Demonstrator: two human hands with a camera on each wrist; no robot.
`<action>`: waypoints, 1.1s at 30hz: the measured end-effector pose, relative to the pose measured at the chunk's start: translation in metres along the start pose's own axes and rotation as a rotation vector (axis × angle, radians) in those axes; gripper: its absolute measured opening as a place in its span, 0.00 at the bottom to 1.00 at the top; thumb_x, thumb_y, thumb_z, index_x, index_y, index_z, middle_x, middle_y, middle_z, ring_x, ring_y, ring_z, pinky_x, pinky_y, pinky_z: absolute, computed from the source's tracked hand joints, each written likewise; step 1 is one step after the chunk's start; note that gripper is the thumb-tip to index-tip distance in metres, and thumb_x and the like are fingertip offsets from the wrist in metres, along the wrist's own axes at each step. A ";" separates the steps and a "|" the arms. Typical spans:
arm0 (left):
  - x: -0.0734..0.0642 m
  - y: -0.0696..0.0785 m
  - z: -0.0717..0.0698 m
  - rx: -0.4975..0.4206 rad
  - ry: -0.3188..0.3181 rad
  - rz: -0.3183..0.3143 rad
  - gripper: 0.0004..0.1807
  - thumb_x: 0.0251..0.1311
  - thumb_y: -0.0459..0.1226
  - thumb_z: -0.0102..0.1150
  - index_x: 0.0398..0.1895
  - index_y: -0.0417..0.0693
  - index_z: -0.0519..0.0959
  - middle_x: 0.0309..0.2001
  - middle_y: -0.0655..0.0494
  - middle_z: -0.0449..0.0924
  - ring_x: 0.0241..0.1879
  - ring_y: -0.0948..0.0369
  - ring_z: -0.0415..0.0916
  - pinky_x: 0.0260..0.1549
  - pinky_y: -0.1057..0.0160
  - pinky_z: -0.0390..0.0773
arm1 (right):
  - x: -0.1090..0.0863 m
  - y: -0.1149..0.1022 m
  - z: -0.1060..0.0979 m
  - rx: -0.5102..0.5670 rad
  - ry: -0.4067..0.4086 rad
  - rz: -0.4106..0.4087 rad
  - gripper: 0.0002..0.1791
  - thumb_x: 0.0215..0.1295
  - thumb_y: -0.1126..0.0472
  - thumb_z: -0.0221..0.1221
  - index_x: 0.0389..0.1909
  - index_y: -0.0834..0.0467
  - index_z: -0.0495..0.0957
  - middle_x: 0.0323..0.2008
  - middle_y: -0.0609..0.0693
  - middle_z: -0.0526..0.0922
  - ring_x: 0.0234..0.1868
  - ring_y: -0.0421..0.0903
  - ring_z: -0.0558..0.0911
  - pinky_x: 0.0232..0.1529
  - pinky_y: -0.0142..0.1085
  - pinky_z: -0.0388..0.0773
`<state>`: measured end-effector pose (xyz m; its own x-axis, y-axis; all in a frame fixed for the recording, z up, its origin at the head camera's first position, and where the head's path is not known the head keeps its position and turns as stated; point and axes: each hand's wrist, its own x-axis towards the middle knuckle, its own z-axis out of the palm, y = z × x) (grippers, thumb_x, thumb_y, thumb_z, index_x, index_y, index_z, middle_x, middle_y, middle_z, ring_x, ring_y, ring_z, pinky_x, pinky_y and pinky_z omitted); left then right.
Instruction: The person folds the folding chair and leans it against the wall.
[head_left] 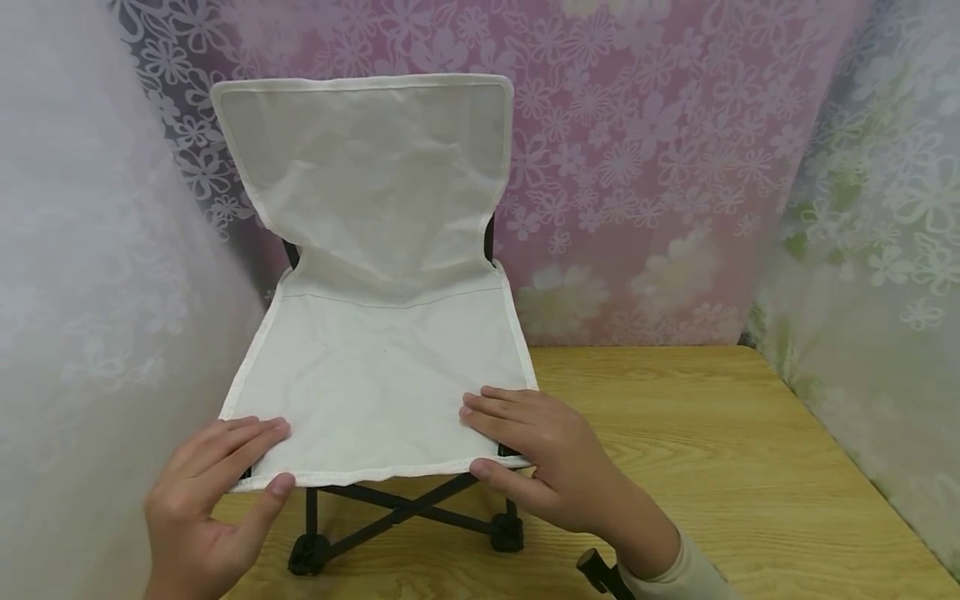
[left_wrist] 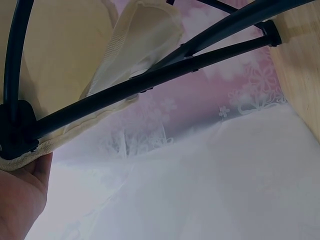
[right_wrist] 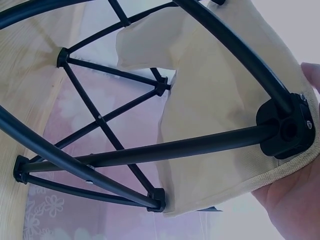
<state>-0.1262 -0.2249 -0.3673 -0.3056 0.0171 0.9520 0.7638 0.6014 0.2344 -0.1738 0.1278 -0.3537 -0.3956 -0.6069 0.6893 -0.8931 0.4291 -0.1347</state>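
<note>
A folding chair (head_left: 382,367) with cream-white fabric and a dark tube frame stands unfolded on the table, its backrest (head_left: 367,167) upright at the far end. My left hand (head_left: 213,492) rests on the seat's front left corner, fingers lying on the fabric and thumb by the front edge. At the front right corner, my right hand (head_left: 543,454) lies the same way, fingers straight across the cloth. Both wrist views look under the seat. A black corner joint (left_wrist: 17,132) sits beside my left hand, and another joint (right_wrist: 285,127) is close to my right hand.
The wood-grain table (head_left: 675,433) extends to the right of the chair. Crossed dark legs (head_left: 405,508) stand below the seat. A dark rod end (head_left: 596,571) shows by my right sleeve. Floral curtains (head_left: 645,167) hang behind and on both sides.
</note>
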 end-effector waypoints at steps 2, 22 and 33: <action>0.000 0.001 0.002 -0.005 0.004 0.006 0.22 0.66 0.49 0.71 0.41 0.34 0.91 0.43 0.47 0.92 0.56 0.66 0.82 0.66 0.70 0.72 | -0.001 0.000 -0.001 0.003 -0.003 0.003 0.26 0.80 0.43 0.57 0.68 0.53 0.82 0.66 0.49 0.85 0.69 0.50 0.82 0.68 0.49 0.80; -0.005 0.004 0.015 -0.026 0.000 0.034 0.23 0.65 0.50 0.71 0.41 0.35 0.91 0.42 0.45 0.92 0.53 0.61 0.83 0.66 0.69 0.72 | -0.015 0.002 -0.016 -0.006 -0.006 0.035 0.26 0.76 0.46 0.63 0.68 0.53 0.82 0.66 0.49 0.84 0.69 0.51 0.82 0.68 0.48 0.79; -0.009 0.000 0.020 0.020 -0.053 0.026 0.24 0.66 0.53 0.70 0.46 0.38 0.91 0.44 0.45 0.92 0.54 0.58 0.84 0.69 0.69 0.71 | -0.023 0.004 -0.023 0.003 0.003 0.033 0.27 0.72 0.50 0.67 0.69 0.52 0.81 0.67 0.50 0.84 0.69 0.51 0.82 0.72 0.39 0.74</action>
<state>-0.1343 -0.2090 -0.3798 -0.3161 0.0751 0.9457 0.7607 0.6158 0.2054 -0.1634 0.1594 -0.3539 -0.4239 -0.5904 0.6868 -0.8804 0.4467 -0.1594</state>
